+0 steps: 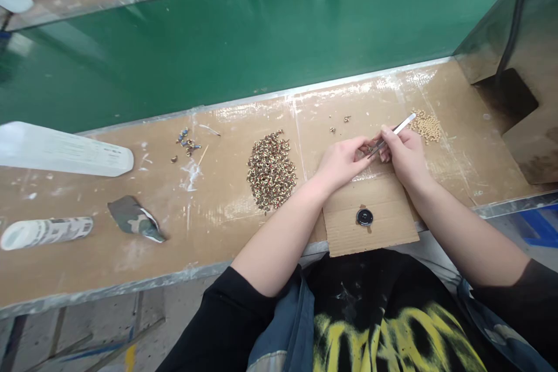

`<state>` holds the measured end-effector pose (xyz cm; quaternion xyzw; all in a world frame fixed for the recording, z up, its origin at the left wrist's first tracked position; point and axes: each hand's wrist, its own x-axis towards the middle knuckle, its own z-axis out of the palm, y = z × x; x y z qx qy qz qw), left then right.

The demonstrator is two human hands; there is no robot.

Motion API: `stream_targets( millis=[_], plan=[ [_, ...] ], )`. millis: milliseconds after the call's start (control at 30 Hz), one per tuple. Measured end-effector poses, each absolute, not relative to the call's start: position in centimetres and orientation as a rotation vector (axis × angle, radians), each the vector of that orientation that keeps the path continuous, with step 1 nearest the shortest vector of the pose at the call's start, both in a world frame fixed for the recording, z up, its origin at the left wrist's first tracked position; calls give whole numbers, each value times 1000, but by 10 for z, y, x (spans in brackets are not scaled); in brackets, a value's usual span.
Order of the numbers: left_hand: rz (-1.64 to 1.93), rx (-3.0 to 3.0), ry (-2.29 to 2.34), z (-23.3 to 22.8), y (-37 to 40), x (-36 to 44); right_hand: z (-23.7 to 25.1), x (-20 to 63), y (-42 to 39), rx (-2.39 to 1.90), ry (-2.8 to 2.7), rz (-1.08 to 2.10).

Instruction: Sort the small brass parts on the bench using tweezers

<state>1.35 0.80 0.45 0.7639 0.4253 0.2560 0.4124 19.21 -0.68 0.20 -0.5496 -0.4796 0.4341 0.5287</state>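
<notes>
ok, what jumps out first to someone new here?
The two hands meeting mid-bench: the right hand grips metal tweezers, the left hand pinches something tiny at their tip. Left of them lies a heap of small ring parts, with the green conveyor belt behind.

Green belt (261, 35) behind; white tube (65, 150), camo scrap (135, 218), black disc (364, 217) on cardboard (383, 226).

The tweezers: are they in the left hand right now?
No, the tweezers are gripped in the right hand, while the left hand meets their tip over the cardboard sheet.
</notes>
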Motion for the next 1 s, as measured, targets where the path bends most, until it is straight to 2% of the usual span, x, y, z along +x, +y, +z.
stream_targets(
  millis=[367, 533, 1000],
  plan=[
    [886, 1542, 1034, 0, 7, 14, -1, 192, -7, -1226, -911, 1073],
    [879, 1320, 960, -3, 13, 15, -5, 195, -6, -1160, -821, 1137],
    [1043, 1149, 926, -9, 17, 16, 1, 188, -9, -1160, -909, 1101]
  ],
)
